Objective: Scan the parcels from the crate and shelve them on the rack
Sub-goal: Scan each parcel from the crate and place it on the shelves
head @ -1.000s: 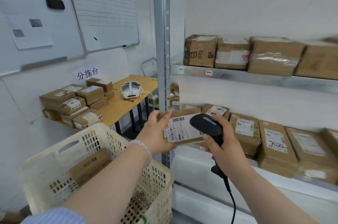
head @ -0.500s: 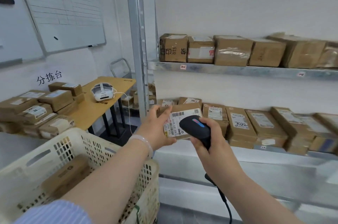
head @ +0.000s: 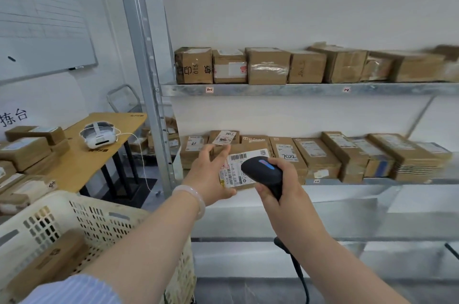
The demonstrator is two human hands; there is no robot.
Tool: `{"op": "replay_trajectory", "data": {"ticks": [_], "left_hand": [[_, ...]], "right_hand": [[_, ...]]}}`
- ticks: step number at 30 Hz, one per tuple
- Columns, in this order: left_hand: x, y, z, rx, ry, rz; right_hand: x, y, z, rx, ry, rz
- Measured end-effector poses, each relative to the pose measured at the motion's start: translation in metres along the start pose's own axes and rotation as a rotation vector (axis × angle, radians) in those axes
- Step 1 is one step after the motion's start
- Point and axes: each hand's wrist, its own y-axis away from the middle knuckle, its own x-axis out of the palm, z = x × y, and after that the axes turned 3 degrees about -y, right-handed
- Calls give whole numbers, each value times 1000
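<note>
A labelled parcel (head: 244, 168) was gripped by the left hand (head: 211, 176) before the rack (head: 273, 89). A black scanner (head: 262, 174), just beside its label, was clasped by the right hand (head: 283, 189).

The parcel (head: 248, 148) is brown cardboard with a smooth white paper label (head: 236, 171). The scanner (head: 262, 171) is matt black plastic. The rack (head: 273, 89) is dull grey metal.

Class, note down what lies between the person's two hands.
In the head view: the labelled parcel held by the left hand, partly covered by the black scanner in the right hand.
</note>
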Motion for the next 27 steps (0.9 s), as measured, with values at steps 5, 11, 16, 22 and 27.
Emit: {"op": "replay_trajectory", "data": {"ticks": [5,11,16,22,27], "left_hand": [[16,-9,-27,9,74,14],[38,-32,-82,69,122,95],[65,-59,-153,151,234,166],[115,-83,-266,243,240,254],[166,-92,-367,275,298,243]], "right_hand": [[-27,4,-21,47,-28,-129],[-95,-7,-64,166,-118,-337],[-170,-12,-101,262,-209,-504],[-267,0,-151,337,-238,-590],[-359,12,-185,353,-222,-660]]}}
